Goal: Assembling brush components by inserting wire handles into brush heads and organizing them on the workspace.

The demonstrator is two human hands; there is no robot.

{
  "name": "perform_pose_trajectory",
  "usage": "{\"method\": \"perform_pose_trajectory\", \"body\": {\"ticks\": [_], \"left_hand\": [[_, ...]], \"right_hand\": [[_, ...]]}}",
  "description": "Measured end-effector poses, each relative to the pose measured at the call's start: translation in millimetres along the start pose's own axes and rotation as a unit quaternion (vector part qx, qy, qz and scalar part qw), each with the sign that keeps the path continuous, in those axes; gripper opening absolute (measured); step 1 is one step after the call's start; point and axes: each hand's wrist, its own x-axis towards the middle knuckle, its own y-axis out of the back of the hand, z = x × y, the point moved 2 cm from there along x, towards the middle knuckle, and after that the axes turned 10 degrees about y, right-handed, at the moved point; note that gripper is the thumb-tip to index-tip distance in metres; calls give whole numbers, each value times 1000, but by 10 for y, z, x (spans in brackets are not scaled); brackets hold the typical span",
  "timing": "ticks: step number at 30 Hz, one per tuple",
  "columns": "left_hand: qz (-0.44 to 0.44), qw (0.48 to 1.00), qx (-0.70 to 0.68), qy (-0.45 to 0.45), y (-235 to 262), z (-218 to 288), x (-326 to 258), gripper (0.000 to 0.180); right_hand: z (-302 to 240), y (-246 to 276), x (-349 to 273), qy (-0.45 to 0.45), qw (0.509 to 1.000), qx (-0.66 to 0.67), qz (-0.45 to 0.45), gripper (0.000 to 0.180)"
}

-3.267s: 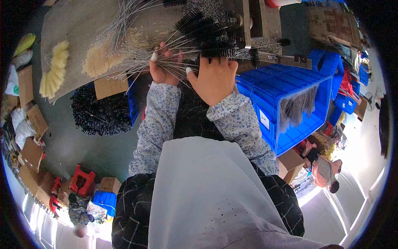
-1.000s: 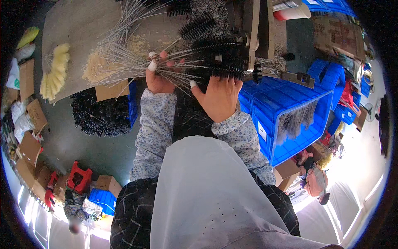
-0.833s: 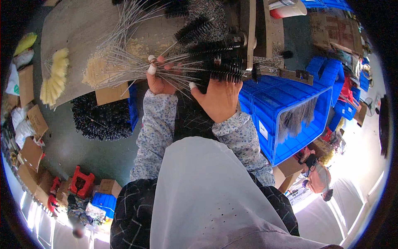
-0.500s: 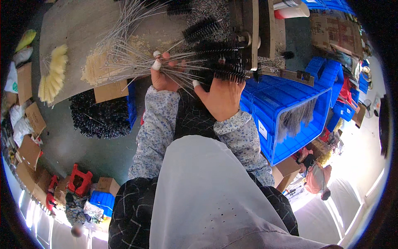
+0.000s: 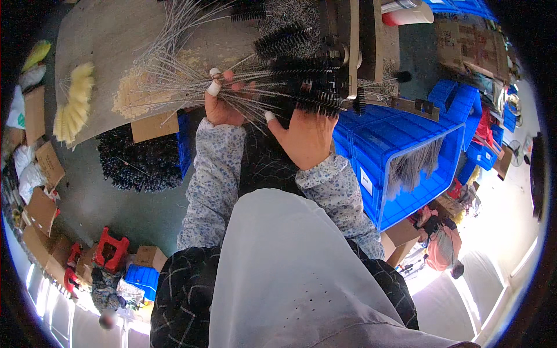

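A loose bundle of twisted-wire brushes lies across both my hands, with black bristle heads [image 5: 318, 100] on the right and thin bare wire stems [image 5: 174, 87] fanning out to the left. My left hand [image 5: 225, 109] is closed round the stems, white tape wrapping its thumb and a fingertip. Against the bristle heads, my right hand [image 5: 306, 136] curls its fingers in under them, so the fingertips are hidden. Its taped thumb points to the left, beside the stems. Farther back on the table rests another black brush [image 5: 282, 42].
Cream bristle tufts [image 5: 75, 104] lie at the table's [image 5: 110, 40] left edge. Below are black brushes [image 5: 139, 162] massed by a cardboard flap [image 5: 155, 127]. At the right a blue crate [image 5: 371, 174] holds wire pieces [image 5: 415, 165]; a metal bracket [image 5: 354, 52] stands above it.
Both hands have shifted slightly left with the bundle of brushes, keeping their hold. In the background at the lower right, a person has moved a little.
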Motion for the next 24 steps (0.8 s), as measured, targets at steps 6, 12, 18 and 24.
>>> {"method": "perform_pose_trajectory", "body": {"ticks": [6,12,18,24], "left_hand": [[-11,1000,3,-21,-56,-6,-24,10],[-29,999,18,-21,28,6,-51,17],[-4,999,27,-32,3,33,-82,14],[6,999,-13,-39,213,-20,-110,11]], "right_hand": [[4,-22,8,10,1000,14,3,71],[0,-28,-21,22,1000,18,-2,71],[-23,57,1,22,998,-2,60,43],[-4,46,-19,33,999,30,-16,61]]}}
